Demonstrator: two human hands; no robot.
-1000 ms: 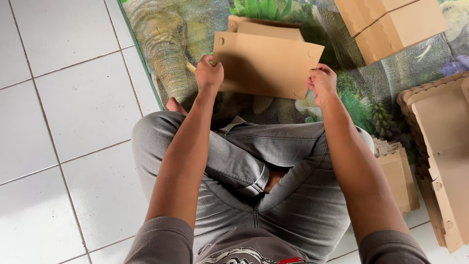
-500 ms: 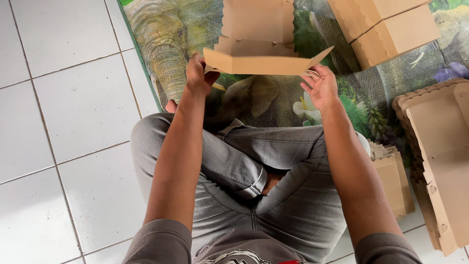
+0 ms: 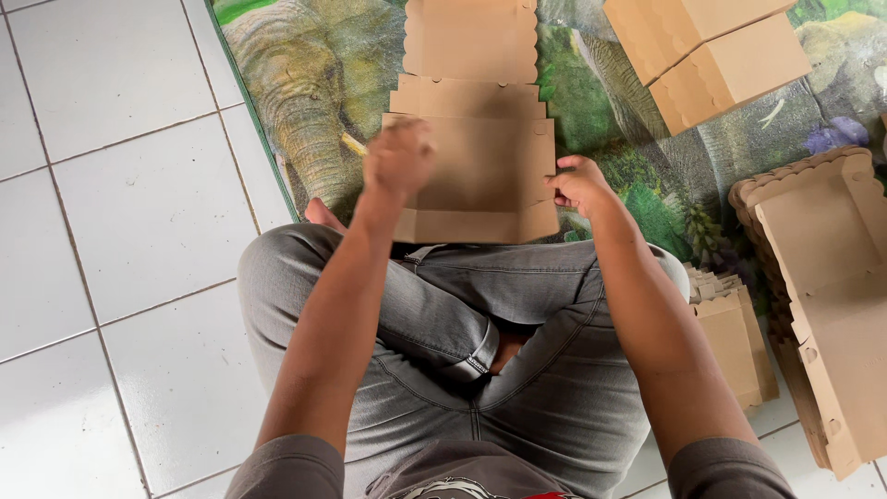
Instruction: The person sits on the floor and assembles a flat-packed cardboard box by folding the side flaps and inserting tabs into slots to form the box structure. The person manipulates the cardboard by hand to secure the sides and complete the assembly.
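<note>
- Brown cardboard, a flat die-cut box blank (image 3: 476, 139) with scalloped edges, lies at top centre of the frame, stretching from the upper edge down to the seated person's knees.
- The left hand (image 3: 397, 164), blurred, sits on the blank's left edge; its fingers look curled toward the card, but whether they actually pinch it cannot be told.
- The right hand (image 3: 580, 185) meets the blank's right edge, fingers curled and pressed against a side flap there.
- Both bare forearms run up from the bottom of the frame, over crossed legs in grey jeans (image 3: 480, 351).
- Under the blank spreads a printed mat (image 3: 305, 102) showing an elephant and green foliage, filling the upper middle and right of the frame.
- Two folded cardboard boxes (image 3: 707, 51) rest on the mat at upper right, well apart from the hands.
- A stack of unfolded blanks (image 3: 822, 296) lies along the right edge, and a smaller pile of card pieces (image 3: 735, 337) sits just beside the person's right knee.
- White floor tiles (image 3: 120, 231) fill the left side of the frame.
</note>
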